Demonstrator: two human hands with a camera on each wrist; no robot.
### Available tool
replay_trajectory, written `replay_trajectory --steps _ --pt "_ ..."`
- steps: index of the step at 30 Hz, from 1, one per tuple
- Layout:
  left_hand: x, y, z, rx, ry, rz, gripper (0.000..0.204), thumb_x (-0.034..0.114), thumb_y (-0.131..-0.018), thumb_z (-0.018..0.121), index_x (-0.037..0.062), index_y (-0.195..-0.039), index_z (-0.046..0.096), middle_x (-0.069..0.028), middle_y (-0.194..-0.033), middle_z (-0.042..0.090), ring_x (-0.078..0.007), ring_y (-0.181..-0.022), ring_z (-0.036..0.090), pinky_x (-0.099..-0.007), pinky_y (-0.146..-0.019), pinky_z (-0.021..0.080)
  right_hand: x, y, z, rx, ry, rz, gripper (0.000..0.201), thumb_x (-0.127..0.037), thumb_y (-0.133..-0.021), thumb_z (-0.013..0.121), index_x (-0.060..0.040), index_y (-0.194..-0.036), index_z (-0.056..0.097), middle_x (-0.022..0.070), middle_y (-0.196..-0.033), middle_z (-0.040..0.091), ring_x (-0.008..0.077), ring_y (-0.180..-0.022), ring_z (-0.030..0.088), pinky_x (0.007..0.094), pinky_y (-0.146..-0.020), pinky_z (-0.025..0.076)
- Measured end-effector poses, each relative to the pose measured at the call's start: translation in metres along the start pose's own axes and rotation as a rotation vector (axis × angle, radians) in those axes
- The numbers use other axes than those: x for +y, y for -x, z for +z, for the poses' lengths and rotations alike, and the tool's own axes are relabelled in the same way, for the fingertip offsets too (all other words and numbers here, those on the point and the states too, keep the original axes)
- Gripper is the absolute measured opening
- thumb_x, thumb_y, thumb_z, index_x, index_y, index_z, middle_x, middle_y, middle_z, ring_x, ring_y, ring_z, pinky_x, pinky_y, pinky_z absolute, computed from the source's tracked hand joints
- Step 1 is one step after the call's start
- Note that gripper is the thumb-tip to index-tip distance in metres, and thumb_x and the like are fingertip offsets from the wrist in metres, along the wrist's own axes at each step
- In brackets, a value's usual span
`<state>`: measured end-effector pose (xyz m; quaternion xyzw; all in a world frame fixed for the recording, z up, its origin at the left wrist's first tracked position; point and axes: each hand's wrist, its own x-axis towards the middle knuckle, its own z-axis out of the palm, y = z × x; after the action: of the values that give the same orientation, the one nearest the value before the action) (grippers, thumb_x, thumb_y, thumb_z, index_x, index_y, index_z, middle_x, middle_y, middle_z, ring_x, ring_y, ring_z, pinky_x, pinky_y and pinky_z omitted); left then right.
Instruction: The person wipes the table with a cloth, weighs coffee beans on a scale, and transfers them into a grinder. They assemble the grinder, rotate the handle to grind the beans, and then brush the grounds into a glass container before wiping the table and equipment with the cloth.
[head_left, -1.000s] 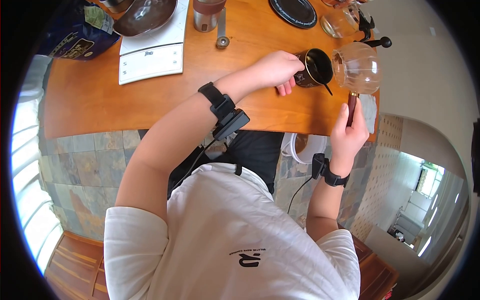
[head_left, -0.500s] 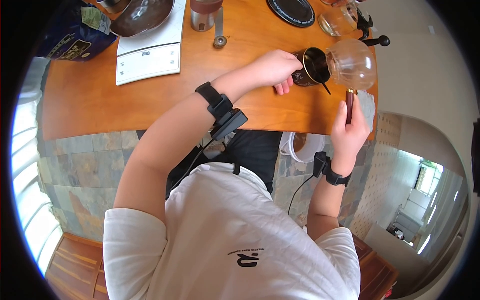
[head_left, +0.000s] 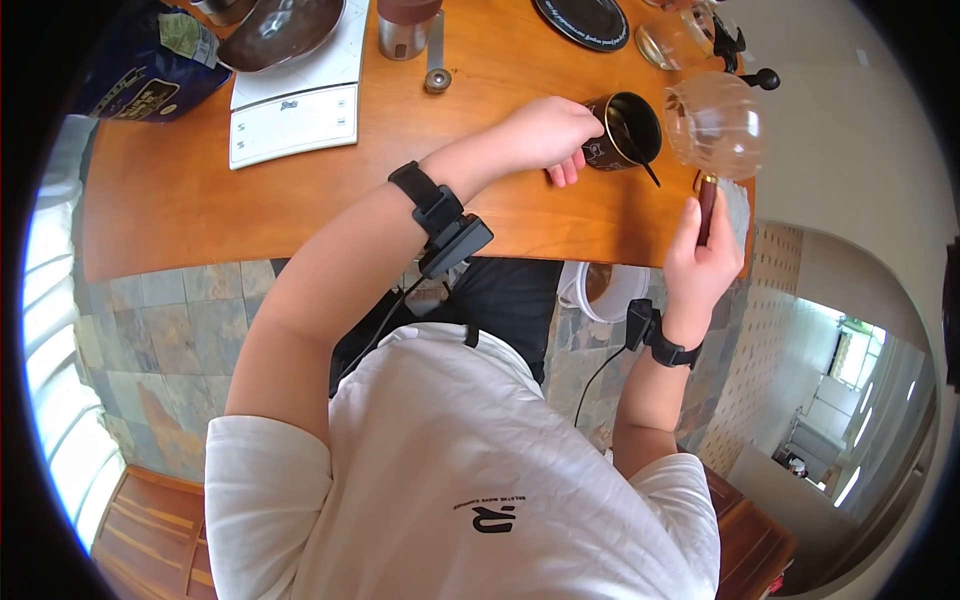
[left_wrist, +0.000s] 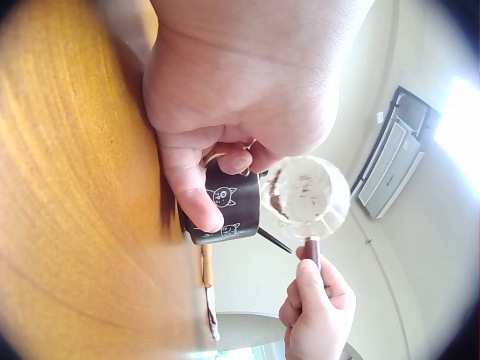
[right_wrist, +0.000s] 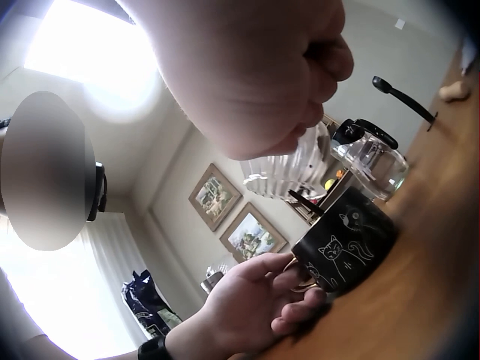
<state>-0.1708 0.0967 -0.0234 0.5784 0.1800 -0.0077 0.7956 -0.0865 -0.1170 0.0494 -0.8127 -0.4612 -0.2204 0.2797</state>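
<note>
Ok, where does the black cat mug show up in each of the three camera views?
Head: black cat mug at upper right on the table, held by the left hand.
Left wrist: at centre, under that hand's fingers.
Right wrist: at lower right, standing on the wood.
Shared landmark: the glass globe beside the mug, its handle held by the right hand.

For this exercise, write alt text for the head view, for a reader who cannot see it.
A person's left hand grips a black mug on a wooden table, while the right hand holds a glass globe by its handle beside it.
</note>
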Motion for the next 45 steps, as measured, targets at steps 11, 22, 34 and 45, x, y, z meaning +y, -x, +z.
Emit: replay_trajectory --steps 11,22,34,45 --pt "-0.003 0.000 0.001 -0.005 0.014 0.009 0.034 0.025 -0.095 0.048 -0.0061 -0.103 0.059 -0.0200 -0.081 0.063 -0.0273 -0.060 0.067 -0.0365 -0.051 0.056 0.000 0.002 -0.002 -0.093 0.040 0.004 0.024 -0.009 -0.091 0.064 0.0014 -0.113 0.066 0.0177 -0.086 0.068 0.0291 -0.074 0.069 0.0332 -0.067 0.054" --pt "-0.004 0.000 -0.001 0.013 0.022 0.026 0.035 0.026 -0.095 0.049 -0.0061 -0.103 0.059 -0.0200 -0.081 0.063 -0.0276 -0.060 0.067 -0.0361 -0.051 0.056 -0.002 0.005 -0.003 -0.060 0.033 0.009 0.025 -0.008 -0.090 0.064 0.0018 -0.113 0.066 0.0187 -0.087 0.069 0.0316 -0.075 0.069 0.0341 -0.068 0.055" --pt "-0.004 0.000 -0.002 0.001 0.025 0.030 0.033 0.027 -0.097 0.050 -0.0047 -0.097 0.057 -0.0183 -0.078 0.063 -0.0251 -0.056 0.066 -0.0337 -0.047 0.055 0.000 0.005 -0.001 -0.022 0.037 -0.008 0.025 -0.008 -0.090 0.064 0.0012 -0.113 0.066 0.0178 -0.087 0.070 0.0303 -0.074 0.070 0.0336 -0.067 0.055" --pt "-0.001 -0.001 -0.002 0.018 0.015 0.014 0.033 0.028 -0.096 0.050 -0.0045 -0.097 0.058 -0.0179 -0.078 0.062 -0.0253 -0.056 0.066 -0.0341 -0.047 0.055 0.006 0.005 0.004 -0.006 0.027 -0.033 0.026 -0.007 -0.090 0.065 0.0028 -0.114 0.066 0.0174 -0.087 0.070 0.0279 -0.073 0.070 0.0335 -0.068 0.054"
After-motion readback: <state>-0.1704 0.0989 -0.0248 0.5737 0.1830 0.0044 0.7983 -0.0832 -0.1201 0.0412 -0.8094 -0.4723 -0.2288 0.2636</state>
